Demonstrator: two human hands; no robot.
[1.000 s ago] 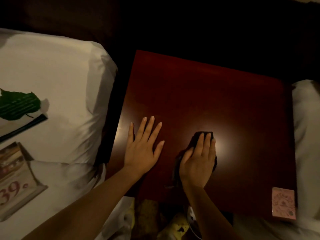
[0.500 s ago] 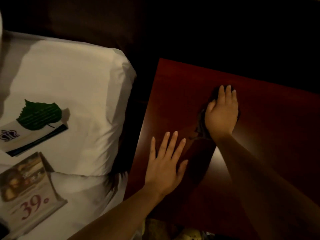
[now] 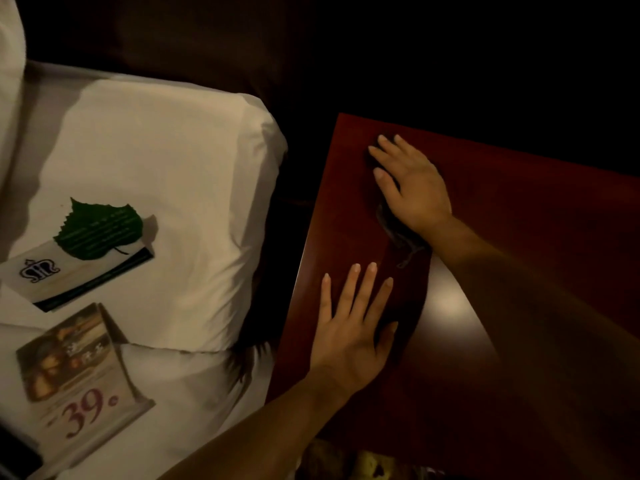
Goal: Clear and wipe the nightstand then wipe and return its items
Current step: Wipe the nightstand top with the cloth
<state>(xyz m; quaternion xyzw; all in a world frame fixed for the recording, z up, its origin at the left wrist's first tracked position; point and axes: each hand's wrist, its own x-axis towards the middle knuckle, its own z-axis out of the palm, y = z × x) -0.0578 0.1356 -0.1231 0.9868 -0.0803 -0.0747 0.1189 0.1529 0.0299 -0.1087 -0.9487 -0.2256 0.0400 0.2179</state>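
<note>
Head view: two hands on the nightstand top. Right hand lies flat, fingers extended, pressing one dark cloth against the wood near the far left corner; the cloth is mostly hidden under the palm, with a frayed end trailing out below the wrist. Left hand rests palm-down, fingers spread, holding nothing, near the left edge and closer to the person. Nightstand: one, dark red, glossy, one light reflection beside the right forearm. To its left, one white pillow on the bed carries three items: one green leaf-shaped card, one folder with a crown emblem beneath it, one tent card printed "39".
</note>
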